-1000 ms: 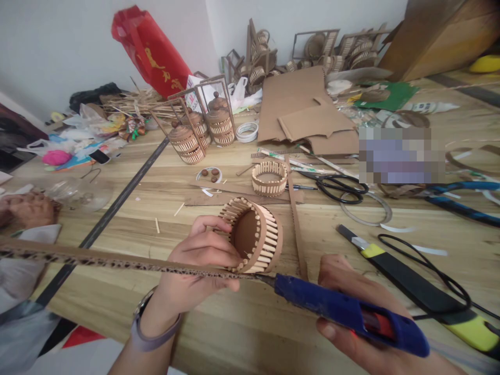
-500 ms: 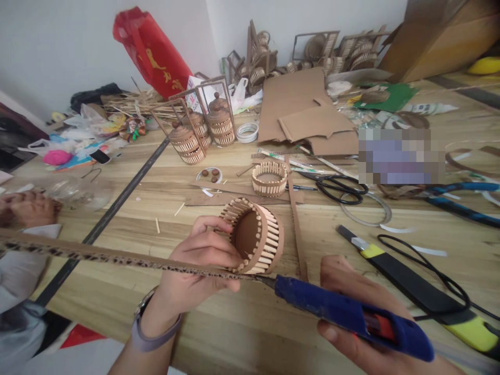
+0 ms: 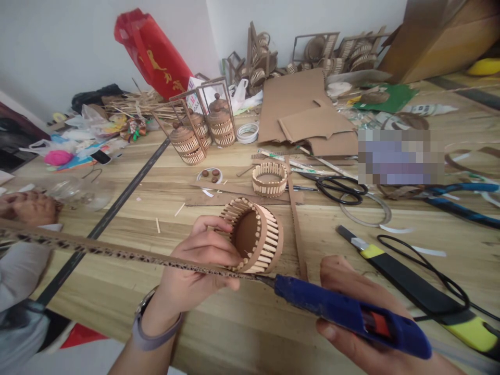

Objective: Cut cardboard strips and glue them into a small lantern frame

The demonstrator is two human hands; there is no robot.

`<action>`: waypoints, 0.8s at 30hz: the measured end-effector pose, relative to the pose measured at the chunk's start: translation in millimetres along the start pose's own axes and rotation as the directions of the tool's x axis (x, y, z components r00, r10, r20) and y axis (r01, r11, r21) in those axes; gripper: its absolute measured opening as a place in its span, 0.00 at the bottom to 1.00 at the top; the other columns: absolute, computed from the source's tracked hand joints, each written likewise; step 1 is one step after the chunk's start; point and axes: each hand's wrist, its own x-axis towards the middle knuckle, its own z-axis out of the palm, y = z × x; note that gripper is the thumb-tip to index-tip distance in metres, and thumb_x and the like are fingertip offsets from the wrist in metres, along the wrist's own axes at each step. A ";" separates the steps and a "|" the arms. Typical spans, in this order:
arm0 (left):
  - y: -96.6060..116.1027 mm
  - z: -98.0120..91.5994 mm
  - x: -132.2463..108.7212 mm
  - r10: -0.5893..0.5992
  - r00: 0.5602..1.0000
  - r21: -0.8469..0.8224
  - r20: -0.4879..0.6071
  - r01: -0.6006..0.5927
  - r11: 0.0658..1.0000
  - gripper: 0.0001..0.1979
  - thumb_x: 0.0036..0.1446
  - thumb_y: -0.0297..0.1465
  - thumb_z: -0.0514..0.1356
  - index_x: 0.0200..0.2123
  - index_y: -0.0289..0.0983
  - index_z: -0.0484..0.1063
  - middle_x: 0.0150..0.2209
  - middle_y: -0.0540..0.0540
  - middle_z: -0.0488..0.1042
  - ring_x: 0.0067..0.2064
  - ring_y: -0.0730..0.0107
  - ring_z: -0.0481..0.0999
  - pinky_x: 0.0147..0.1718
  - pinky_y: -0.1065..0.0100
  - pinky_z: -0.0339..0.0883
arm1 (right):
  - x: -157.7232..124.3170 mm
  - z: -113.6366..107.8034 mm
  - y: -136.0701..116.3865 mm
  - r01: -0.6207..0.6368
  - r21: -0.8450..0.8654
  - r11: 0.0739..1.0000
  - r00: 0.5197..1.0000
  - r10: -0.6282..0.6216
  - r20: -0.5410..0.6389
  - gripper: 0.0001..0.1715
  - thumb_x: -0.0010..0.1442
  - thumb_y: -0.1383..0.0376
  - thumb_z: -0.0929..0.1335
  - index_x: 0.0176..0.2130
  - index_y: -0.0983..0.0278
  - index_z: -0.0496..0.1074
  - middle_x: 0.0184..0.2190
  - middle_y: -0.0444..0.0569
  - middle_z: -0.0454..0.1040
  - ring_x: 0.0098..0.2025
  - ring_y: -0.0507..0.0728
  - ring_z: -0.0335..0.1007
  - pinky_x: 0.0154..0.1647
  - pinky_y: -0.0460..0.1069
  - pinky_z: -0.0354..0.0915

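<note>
My left hand point(image 3: 205, 260) is closed on a small round basket point(image 3: 267, 242) of short wooden sticks with cardboard bands, tilted so its brown inside faces me. A long cardboard strip point(image 3: 117, 255) with a corrugated edge runs from the left into the same hand, its end against the basket's lower rim. In my right hand point(image 3: 347, 297) is a blue glue gun point(image 3: 332, 302), its nozzle touching or very close to the strip's end below the basket. Behind the basket, a stick ring point(image 3: 269, 179) stands on the table.
Black-handled scissors point(image 3: 344, 187), a large yellow-black utility knife point(image 3: 414, 281) and a black cable lie at the right. Finished lidded baskets in frames point(image 3: 187, 140) stand behind, near cardboard sheets point(image 3: 304, 109). Another person's hands point(image 3: 31, 208) rest at the left edge.
Almost nothing differs. The glue gun's rear end has shifted very slightly left; the basket and my left hand stay in place.
</note>
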 end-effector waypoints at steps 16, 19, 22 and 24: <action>-2.6 -0.4 0.0 -0.012 1.000 0.016 -0.009 0.012 1.000 0.10 0.58 0.40 0.65 0.34 0.40 0.76 0.28 0.49 0.76 0.42 0.62 0.75 0.46 0.55 0.69 | 0.1 6.4 11.7 0.036 0.076 0.996 0.997 -0.041 0.071 0.15 0.61 0.56 0.66 0.26 0.60 0.63 0.23 0.43 0.65 0.26 0.54 0.64 0.30 0.51 0.64; -4.9 -0.7 -0.3 -0.019 1.000 0.036 -0.022 0.020 0.999 0.10 0.58 0.40 0.65 0.33 0.39 0.76 0.28 0.48 0.76 0.43 0.61 0.75 0.45 0.55 0.70 | -0.6 7.4 10.7 -0.008 0.078 0.997 0.996 0.001 0.088 0.17 0.61 0.54 0.66 0.26 0.60 0.64 0.23 0.44 0.66 0.27 0.54 0.64 0.29 0.49 0.63; -9.5 -1.6 -1.9 -0.034 0.998 0.070 -0.059 0.038 0.997 0.09 0.59 0.39 0.65 0.33 0.39 0.76 0.30 0.47 0.77 0.45 0.60 0.75 0.45 0.56 0.70 | -2.1 5.0 10.2 -0.132 0.130 0.983 0.987 0.119 0.104 0.18 0.61 0.51 0.67 0.27 0.60 0.68 0.24 0.45 0.68 0.28 0.55 0.66 0.27 0.49 0.63; -13.3 -2.5 -3.4 -0.041 0.996 0.117 -0.077 0.050 0.992 0.08 0.59 0.38 0.64 0.34 0.39 0.76 0.31 0.47 0.77 0.46 0.60 0.74 0.45 0.57 0.71 | -1.8 2.2 10.6 -0.263 0.215 0.940 0.965 0.252 0.078 0.20 0.59 0.48 0.67 0.28 0.60 0.71 0.25 0.47 0.71 0.29 0.56 0.67 0.27 0.50 0.64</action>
